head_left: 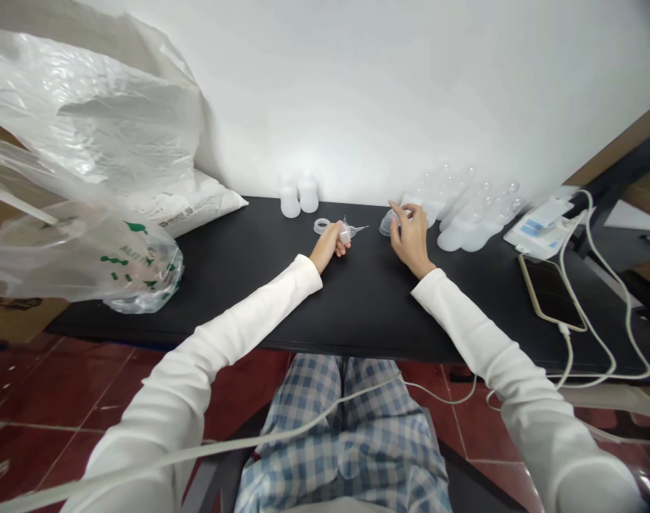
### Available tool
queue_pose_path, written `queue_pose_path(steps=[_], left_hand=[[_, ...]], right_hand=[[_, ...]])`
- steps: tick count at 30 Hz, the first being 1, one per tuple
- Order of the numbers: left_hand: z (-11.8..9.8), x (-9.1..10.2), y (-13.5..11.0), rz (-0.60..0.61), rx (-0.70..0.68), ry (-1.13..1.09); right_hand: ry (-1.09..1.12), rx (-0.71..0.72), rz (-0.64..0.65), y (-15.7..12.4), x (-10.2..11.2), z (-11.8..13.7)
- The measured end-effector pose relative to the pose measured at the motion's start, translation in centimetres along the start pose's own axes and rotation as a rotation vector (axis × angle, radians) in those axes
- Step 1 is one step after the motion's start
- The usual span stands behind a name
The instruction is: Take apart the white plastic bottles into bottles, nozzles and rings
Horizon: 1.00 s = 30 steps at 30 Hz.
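My left hand is closed with a small clear piece, which looks like a bottle nipple, between thumb and fingers. Just beyond it, thin pointed clear bits show; I cannot make out what they are. A translucent collar ring lies on the black table beside the left hand. To the right, my right hand has its curved fingers on a clear domed cap, partly hidden by them. Two frosted white bottles stand near the wall.
Several frosted bottles with clear nipples stand in a group at right. Behind them are a white-and-blue packet, a phone and white cables. Large plastic bags crowd the left side of the table.
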State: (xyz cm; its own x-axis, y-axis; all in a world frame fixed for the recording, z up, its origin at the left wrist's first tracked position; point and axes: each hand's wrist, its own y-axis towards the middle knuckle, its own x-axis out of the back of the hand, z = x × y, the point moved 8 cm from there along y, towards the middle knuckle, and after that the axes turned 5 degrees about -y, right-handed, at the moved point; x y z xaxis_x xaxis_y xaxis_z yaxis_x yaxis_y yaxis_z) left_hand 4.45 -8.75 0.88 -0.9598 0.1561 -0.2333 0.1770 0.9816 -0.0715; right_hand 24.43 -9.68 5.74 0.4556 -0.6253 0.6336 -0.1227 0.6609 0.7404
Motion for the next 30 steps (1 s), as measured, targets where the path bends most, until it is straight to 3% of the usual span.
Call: queue_pose_path(steps=[6, 14, 21, 30], left_hand=[[-1.1, -0.7, -0.4, 0.110, -0.283, 0.162], [-2.1, -1.6, -1.6, 0.142, -0.671, 0.637], [-2.1, -1.8, -1.7, 0.206, -0.746, 0.874], [-2.2, -2.8, -1.8, 0.328, -0.775, 1.021]], right_hand=[[0.108, 0.217, 0.207, -0.9, -1.0, 4.6], [0.273, 0.217, 0.252, -1.3, -2.1, 4.9], [0.410, 0.154, 0.241, -1.6, -2.8, 4.9], [0.272, 0.307, 0.231, -1.6, -1.9, 6.4]])
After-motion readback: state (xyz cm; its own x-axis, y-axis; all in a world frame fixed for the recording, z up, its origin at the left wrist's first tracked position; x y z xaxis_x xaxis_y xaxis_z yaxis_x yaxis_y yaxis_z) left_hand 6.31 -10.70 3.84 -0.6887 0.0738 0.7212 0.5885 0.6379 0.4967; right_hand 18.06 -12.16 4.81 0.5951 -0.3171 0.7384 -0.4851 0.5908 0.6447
